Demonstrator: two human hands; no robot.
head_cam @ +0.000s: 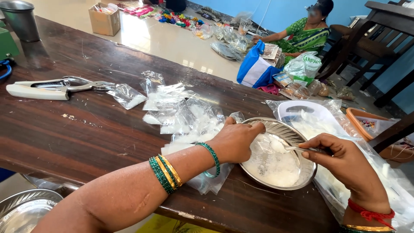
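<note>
Though half hidden, spoon (pixel 297 149) in right hand (pixel 340 162), left hand (pixel 235 140) on plate (pixel 258 179)

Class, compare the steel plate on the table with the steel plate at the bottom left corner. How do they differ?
The steel plate on the table holds white grains; the corner plate shows none. The table plate is fully in view under the left hand and right hand; the corner plate sits below the table edge, cut off. Both are round, shiny metal.

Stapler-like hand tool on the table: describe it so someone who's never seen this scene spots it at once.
Start at the long dark wooden table and look to its far left part, well away from both hands. The hand tool lies flat there, its metal jaws pointing at a small clear packet. Among soft plastic packets, it alone is rigid: white handle, shiny metal levers.
</note>
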